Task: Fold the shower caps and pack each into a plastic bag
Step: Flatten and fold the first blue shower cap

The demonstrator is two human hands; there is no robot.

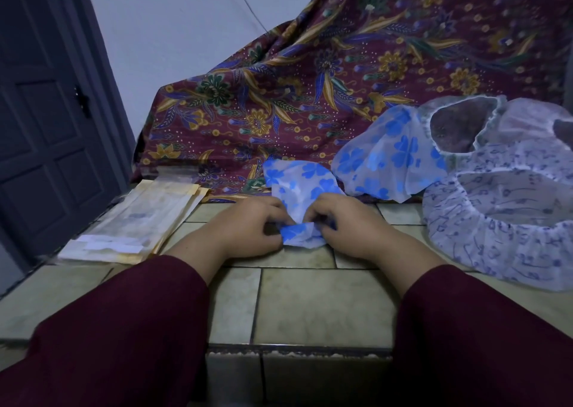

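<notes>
Down at the middle of the tiled floor, I've got both hands working close together. Left hand has its fingers curled in, pinching the near end of the translucent white shower cap printed with bright blue flowers. Right hand mirrors it, fingers bent down onto the same cap, thumb tucked in toward the fold. Between the two hands a small bunched flap of the plastic sticks out toward me, while the rest of the cap fans away from the knuckles and lies flat across the edge of the beige glazed floor tiles. Dark maroon sleeves cover both forearms up to the wrists.

Moving outward: off to my left, well apart from the hands, lies a flat stack of clear plastic bags with yellowish edges, a white strip across its near end. To my right sits a heap of loose caps: a second blue-flowered shower cap lying just beside the one I'm holding, a sheer white cap with a gathered elastic rim behind it, and a white cap with small dark blue markings, mouth upward, nearest me. Behind everything hangs a maroon batik cloth with blue and gold flowers, and a dark panelled door stands far left.
</notes>
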